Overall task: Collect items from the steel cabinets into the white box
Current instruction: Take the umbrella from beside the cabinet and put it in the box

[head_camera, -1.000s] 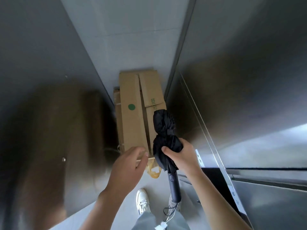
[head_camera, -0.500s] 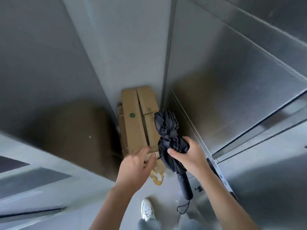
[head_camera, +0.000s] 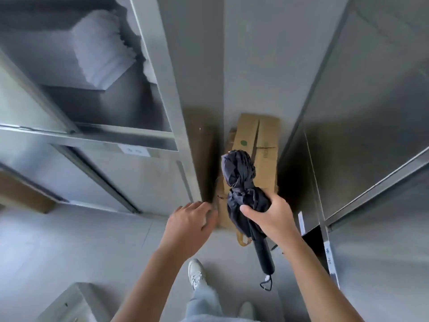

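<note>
My right hand (head_camera: 270, 218) grips a folded black umbrella (head_camera: 239, 180) around its canopy; the handle (head_camera: 264, 259) and wrist loop hang down below my fist. My left hand (head_camera: 189, 223) hovers open and empty to the left of the umbrella, fingers spread, close to the lower corner of a flat brown cardboard box (head_camera: 257, 154) that stands on the floor between two steel cabinets. An open steel cabinet (head_camera: 160, 66) on the left holds a stack of white folded material (head_camera: 102, 45) on a shelf. The white box is not clearly in view.
A closed steel cabinet (head_camera: 362, 108) rises on the right, with a dark open slot (head_camera: 313, 240) at its lower edge. A yellow strap (head_camera: 242, 241) sticks out under the cardboard. My white shoe (head_camera: 196, 273) is on the grey floor. A grey boxy object (head_camera: 69, 303) sits bottom left.
My view has swung left, bringing the open left cabinet and its shelves into sight. My left hand has come off the cardboard edge and opened. The umbrella stays in my right hand.
</note>
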{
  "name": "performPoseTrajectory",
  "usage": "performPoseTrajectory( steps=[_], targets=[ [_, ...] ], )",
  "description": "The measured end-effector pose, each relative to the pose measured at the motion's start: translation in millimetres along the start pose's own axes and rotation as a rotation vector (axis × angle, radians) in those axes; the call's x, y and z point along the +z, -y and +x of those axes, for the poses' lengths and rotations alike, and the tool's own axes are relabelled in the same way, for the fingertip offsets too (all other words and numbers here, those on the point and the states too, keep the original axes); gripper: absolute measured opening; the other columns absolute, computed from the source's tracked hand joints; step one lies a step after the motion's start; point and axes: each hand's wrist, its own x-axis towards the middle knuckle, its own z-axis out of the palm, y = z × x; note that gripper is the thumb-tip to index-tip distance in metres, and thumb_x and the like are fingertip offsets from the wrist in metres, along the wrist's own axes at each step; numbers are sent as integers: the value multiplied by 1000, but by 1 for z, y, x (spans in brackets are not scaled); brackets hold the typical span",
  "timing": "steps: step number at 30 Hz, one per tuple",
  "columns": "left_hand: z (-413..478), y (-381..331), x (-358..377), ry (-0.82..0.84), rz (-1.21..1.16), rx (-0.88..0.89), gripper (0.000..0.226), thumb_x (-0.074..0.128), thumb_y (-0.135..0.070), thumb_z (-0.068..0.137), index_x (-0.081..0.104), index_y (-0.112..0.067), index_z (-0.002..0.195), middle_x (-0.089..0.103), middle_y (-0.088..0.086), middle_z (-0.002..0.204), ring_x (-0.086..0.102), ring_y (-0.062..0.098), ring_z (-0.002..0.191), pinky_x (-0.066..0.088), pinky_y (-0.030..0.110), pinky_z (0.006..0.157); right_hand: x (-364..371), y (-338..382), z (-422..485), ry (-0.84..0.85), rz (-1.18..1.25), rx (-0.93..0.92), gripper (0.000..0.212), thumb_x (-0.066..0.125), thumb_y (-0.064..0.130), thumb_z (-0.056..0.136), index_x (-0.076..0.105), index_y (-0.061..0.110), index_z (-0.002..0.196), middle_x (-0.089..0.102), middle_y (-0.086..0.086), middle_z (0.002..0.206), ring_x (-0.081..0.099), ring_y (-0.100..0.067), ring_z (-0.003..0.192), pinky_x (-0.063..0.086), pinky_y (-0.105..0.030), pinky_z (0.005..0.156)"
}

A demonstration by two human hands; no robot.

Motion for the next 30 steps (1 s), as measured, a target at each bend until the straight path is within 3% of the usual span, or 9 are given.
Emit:
performPoseTrajectory(
  steps=[4, 10, 16, 20, 25, 30],
  targets=[
    [-61, 32, -21, -42, 14, -133, 36, 40, -48, 97, 66, -25, 92, 69, -9, 85, 66, 19, 76, 52, 35, 70, 44, 18, -26, 171, -23, -78, 47, 79, 57, 69, 69, 34, 108, 75, 20, 99, 70, -6, 98, 59, -38, 93],
    [-146, 75, -59, -127, 31, -359, 46, 31, -55, 96, 68, -28, 100, 71, -13, 95, 67, 15, 84, 51, 34, 78, 114, 72, -65, 368, -63, -231, 28, 85, 39, 74, 69, 31, 96, 74, 20, 87, 69, 3, 82, 53, -19, 70],
    [-253, 134, -104, -188, 52, -566, 52, 26, -59, 93, 69, -31, 102, 71, -15, 99, 68, 14, 87, 44, 26, 74, 219, 117, -125, 519, -49, -281, 24, 85, 33, 71, 67, 29, 87, 70, 13, 74, 65, -10, 66, 49, -26, 61],
    [-349, 191, -134, -228, 7, -752, 56, 23, -64, 88, 67, -32, 103, 69, -14, 103, 67, 16, 92, 49, 33, 78, 301, 141, -186, 627, -50, -288, 25, 86, 30, 72, 69, 30, 90, 74, 17, 80, 68, -3, 75, 51, -21, 65],
    [-454, 250, -168, -298, 36, -928, 43, 32, -62, 91, 65, -36, 101, 68, -18, 105, 68, 13, 91, 51, 33, 76, 391, 164, -256, 786, -92, -329, 26, 84, 36, 70, 68, 28, 89, 74, 13, 82, 70, -6, 78, 58, -29, 70],
    [-510, 278, -195, -416, 14, -1012, 36, 36, -56, 95, 65, -35, 98, 66, -21, 96, 65, 6, 80, 51, 32, 74, 457, 202, -297, 915, -153, -403, 26, 84, 34, 71, 67, 33, 90, 71, 22, 81, 66, 3, 76, 46, -10, 59]
  ],
)
